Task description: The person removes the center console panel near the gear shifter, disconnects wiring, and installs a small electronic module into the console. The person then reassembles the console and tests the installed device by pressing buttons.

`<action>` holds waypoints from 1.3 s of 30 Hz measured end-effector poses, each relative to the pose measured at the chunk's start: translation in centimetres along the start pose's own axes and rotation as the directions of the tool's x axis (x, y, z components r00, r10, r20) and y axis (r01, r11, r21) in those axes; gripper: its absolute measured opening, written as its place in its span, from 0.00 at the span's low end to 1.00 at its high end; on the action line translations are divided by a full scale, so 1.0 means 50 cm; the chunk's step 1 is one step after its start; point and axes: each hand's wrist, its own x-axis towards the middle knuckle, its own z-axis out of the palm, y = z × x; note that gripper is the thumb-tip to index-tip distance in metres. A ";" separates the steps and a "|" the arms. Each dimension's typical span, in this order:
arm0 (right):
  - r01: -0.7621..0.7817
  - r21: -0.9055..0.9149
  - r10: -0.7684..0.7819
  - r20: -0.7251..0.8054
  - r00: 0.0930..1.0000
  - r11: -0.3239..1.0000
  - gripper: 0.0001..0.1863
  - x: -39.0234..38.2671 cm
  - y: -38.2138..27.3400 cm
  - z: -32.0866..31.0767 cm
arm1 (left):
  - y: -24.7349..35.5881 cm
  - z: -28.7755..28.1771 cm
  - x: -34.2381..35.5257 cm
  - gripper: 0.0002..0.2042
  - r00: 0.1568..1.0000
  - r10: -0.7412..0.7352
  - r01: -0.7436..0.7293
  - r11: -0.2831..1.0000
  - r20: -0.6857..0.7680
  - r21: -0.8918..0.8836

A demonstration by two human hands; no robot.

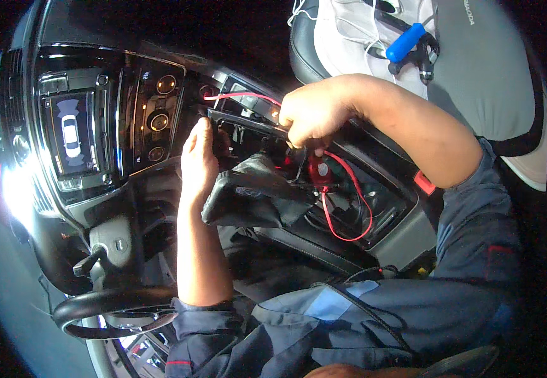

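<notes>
My left hand (199,160) is closed at the near-left end of a long black console trim panel (248,121), with some fingers hidden behind its edge. At the other end of that panel my right hand (314,112) is curled shut, knuckles up, its fingertips mostly hidden. A red cable (245,95) runs from the dashboard side to beside my right knuckles. Below the panel sits the black leather gear lever boot (254,192). A red, glossy part (319,169) lies under my right hand, and a looped red cable (363,217) comes off it.
The climate panel (157,120) and a lit screen (70,135) are at the left, the steering wheel (112,309) lower left. On the grey passenger seat (494,75) lie a white cloth (343,44) and a blue-handled tool (406,43). A red buckle (424,183) stands beside the console.
</notes>
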 end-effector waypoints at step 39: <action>0.170 -0.368 -0.217 -0.091 0.972 0.914 0.18 -0.027 -0.023 0.044 | -0.101 -0.067 -0.012 0.16 0.956 0.293 -0.293 0.956 -0.007 0.018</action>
